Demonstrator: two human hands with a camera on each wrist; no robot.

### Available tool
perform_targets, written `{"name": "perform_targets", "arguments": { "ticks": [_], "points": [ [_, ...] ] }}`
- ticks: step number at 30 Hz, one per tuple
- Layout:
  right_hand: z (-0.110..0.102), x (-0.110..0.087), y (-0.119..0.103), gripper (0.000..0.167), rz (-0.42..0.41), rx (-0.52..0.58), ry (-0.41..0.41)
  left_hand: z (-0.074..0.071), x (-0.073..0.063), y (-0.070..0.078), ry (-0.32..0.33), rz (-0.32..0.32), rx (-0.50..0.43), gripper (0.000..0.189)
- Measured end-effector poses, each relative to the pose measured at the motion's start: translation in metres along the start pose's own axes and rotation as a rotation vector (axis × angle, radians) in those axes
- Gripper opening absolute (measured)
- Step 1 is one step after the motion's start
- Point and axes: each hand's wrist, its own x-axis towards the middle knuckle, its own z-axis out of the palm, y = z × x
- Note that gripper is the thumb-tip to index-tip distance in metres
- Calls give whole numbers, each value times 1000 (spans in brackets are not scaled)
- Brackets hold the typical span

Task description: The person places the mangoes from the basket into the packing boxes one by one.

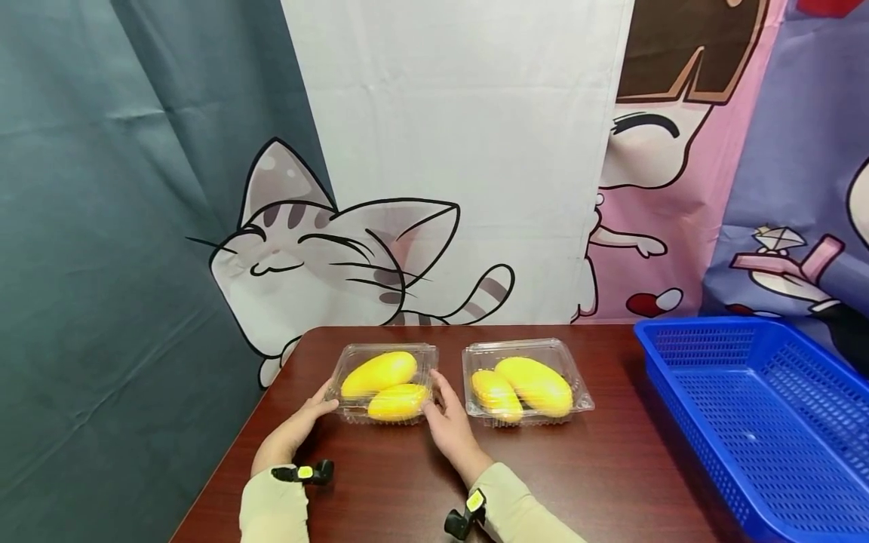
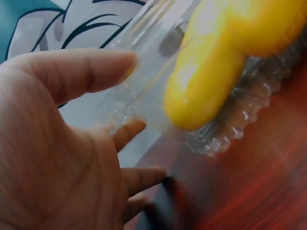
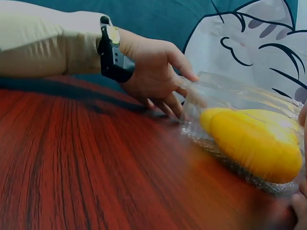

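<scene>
Two yellow mangoes [image 1: 379,375] lie inside a clear plastic clamshell box [image 1: 426,356] on the left of the table. My left hand [image 1: 299,430] holds that box at its left side. In the left wrist view, the left thumb [image 2: 96,72] lies over the box's edge, with the index fingertip below it and the other fingers spread. From the right side, my right hand [image 1: 453,434] grips the same box, its thumb near the front corner. The right wrist view shows only part of the right fingers at its edge. The box's lid appears closed.
Right of the held box stands a second clear clamshell box [image 1: 475,354] with two more yellow mangoes [image 1: 536,386]. A large blue plastic basket [image 1: 686,422] sits at the table's right side. Behind the brown wooden table [image 1: 380,490] hangs a cartoon-printed cloth [image 1: 462,136].
</scene>
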Motion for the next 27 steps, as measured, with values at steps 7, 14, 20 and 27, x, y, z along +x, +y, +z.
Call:
{"name": "perform_targets", "arguments": {
  "ticks": [7,14,20,27],
  "points": [
    [3,1,4,67,77,-420,102,7,-10,2,85,-182,4,83],
    [9,7,4,70,127,-603,74,25,7,0,187,-99,87,71],
    [10,11,1,64,176,-607,83,43,12,-1,284,-67,136,62],
    [11,11,3,60,165,-613,75,61,16,1,375,0,277,60]
  ]
}}
